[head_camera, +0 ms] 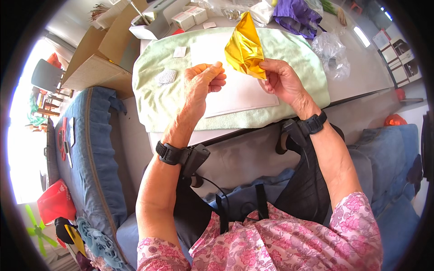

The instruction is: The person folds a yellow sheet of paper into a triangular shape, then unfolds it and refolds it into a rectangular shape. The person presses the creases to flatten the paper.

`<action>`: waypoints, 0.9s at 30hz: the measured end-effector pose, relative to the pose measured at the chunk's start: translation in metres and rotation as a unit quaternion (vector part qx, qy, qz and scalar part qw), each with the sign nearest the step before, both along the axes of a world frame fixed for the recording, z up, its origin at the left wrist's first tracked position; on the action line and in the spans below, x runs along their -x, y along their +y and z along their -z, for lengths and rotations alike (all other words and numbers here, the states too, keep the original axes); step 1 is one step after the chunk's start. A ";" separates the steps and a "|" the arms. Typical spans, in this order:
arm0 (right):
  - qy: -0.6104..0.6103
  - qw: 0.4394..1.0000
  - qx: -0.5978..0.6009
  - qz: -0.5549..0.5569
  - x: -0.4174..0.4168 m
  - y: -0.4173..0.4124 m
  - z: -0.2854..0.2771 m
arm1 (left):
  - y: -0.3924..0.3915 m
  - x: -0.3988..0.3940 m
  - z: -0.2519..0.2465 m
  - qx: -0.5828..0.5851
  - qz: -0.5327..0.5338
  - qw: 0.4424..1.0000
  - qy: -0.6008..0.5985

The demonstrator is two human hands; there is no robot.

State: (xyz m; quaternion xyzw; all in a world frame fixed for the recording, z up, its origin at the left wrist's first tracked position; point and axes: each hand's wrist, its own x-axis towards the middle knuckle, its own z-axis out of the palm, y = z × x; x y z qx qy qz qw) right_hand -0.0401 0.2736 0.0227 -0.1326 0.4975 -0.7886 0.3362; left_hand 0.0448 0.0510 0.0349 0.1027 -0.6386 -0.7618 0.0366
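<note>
My right hand pinches the lower right corner of a creased gold foil sheet, which stands up at an angle with its pointed end away from me. My left hand is to the left of the foil and apart from it. Its thumb and fingertips are pressed together, and nothing shows between them. Beneath both hands lies a large white sheet on a pale green towel. On the towel's left side rest a small white square and a crinkled silvery piece.
Small boxes and a grey organizer stand along the table's far side. A purple bag and clear plastic bag lie at right. An open cardboard box is at left, beside a blue-covered sofa holding red-handled scissors.
</note>
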 end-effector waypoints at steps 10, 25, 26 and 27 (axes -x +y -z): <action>-0.075 0.991 0.089 -0.067 -0.006 -0.008 0.001 | -0.005 0.003 0.005 -0.061 0.011 0.998 0.022; 0.072 0.994 -0.084 0.026 -0.010 -0.018 -0.004 | -0.008 0.001 0.000 0.033 -0.039 0.994 0.098; 0.095 0.985 -0.127 0.065 -0.011 -0.020 -0.005 | -0.008 0.001 0.000 0.046 -0.050 0.993 0.101; 0.125 0.981 -0.124 0.085 -0.011 -0.019 -0.005 | -0.008 0.002 0.001 0.058 -0.059 0.991 0.105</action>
